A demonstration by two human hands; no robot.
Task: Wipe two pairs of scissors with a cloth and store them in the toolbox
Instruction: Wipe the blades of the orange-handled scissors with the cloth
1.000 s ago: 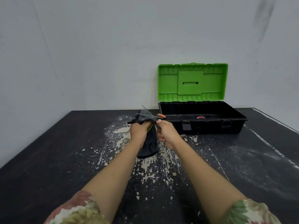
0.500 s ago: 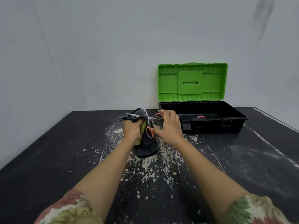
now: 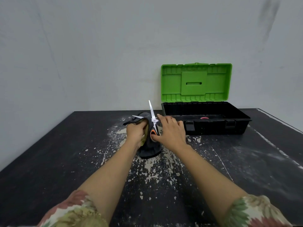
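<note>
A black table [image 3: 65, 161] with flaked white paint patches, against a plain grey-white wall [image 3: 98, 54].

Pink thing [image 3: 204, 118] in toolbox [image 3: 236, 128] — unidentifiable

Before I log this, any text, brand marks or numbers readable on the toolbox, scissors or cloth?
No readable text anywhere.
Toolbox lid: moulded ribs and a slot only, no words.
Scissors: a small mark near the pivot, too small to read.
Cloth: plain, no label showing.
Toolbox base: latches bare, nothing printed that shows.
</note>
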